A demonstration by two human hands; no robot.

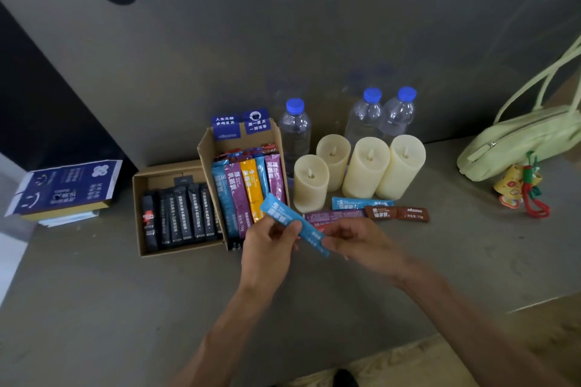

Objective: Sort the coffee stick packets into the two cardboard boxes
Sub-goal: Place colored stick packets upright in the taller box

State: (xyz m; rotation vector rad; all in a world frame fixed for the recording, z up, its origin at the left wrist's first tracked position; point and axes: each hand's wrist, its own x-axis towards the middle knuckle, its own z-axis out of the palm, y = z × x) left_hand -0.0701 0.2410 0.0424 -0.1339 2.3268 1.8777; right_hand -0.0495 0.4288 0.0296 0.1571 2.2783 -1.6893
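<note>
**Blue packet in both hands, just in front of the colour box**

The person is holding one blue packet (284, 217) in the air, slanted, with its upper end hanging over the front edge of the colour box (206, 154). The left hand (267, 245) is pinching it near the middle between thumb and curled fingers. The right hand (358, 240) is pinching its lower end, with the other fingers loosely bent.

The colour box is looking close to full, with its sticks standing packed side by side. Pushing the blue packet in at this slant is likely to catch it on the front wall or buckle the sticks already there. Letting go with one hand too early could make it swing and drop in front of the box. The black box (135, 217) is touching the colour box on its left, so a careless drop could put the packet in with the wrong kind. Three loose packets (361, 203) are lying to the right of the colour box, just below the candles (311, 184). Reaching for them could knock a candle over.
</note>
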